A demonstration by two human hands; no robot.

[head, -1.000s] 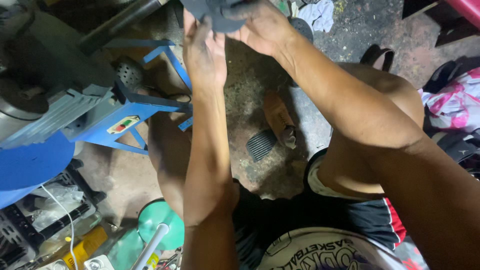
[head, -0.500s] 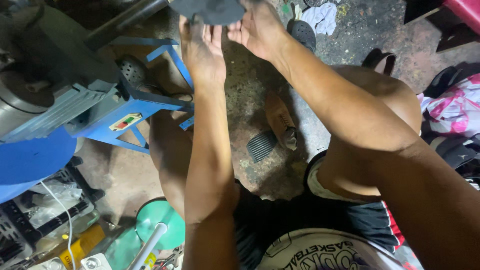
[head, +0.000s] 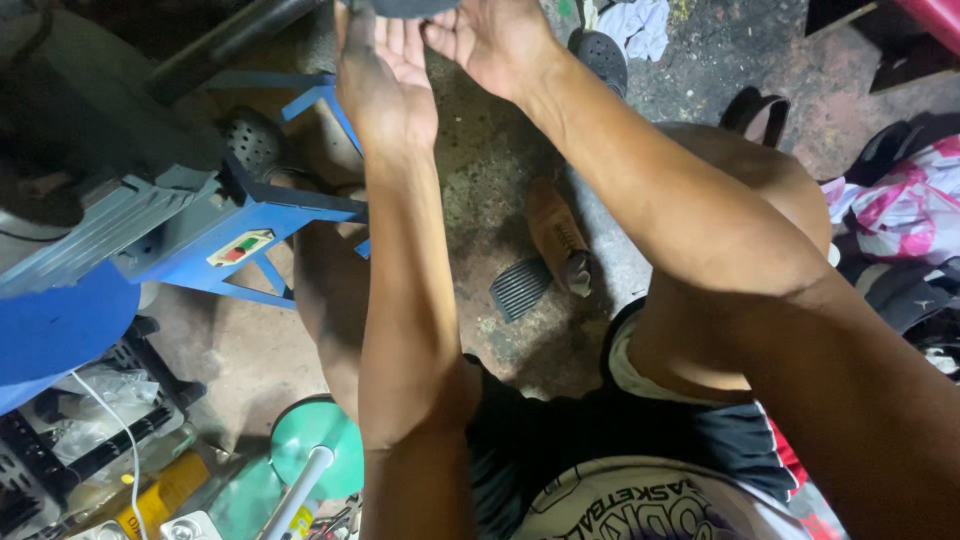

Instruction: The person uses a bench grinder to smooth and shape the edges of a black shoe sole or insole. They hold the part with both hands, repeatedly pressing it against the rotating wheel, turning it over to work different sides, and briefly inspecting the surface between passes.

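A blue machine stand (head: 255,225), a brown shoe (head: 557,235) and a pink-white bag (head: 900,205) surround the floor.

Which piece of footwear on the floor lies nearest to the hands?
The dark clog just right of the right hand; the strap sandal lies farther right.

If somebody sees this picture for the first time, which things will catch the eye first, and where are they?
The two bare forearms rising up the middle, with the left hand and right hand holding a dark object at the top edge. At the left stands a blue metal machine frame with a small red-and-green switch plate. On the stained concrete floor between the knees lies a brown wooden-handled brush.
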